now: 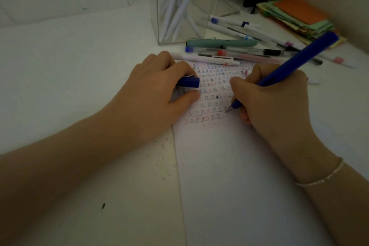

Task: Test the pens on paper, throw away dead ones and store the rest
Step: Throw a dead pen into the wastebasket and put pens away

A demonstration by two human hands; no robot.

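— What did you see of the hands?

— My right hand (273, 96) pinched a blue pen (295, 60), its nib touching the sheet of paper (229, 166) among small rows of test marks; my left hand (159, 90) curled round the blue cap (188, 82) and rested on the paper's edge; its fingertips were hidden.

— And the rest?

— Loose pens (229, 50) lay just beyond the sheet; a clear acrylic holder (189, 6) held white pens, its top cut off; the dim light blurred the marks.
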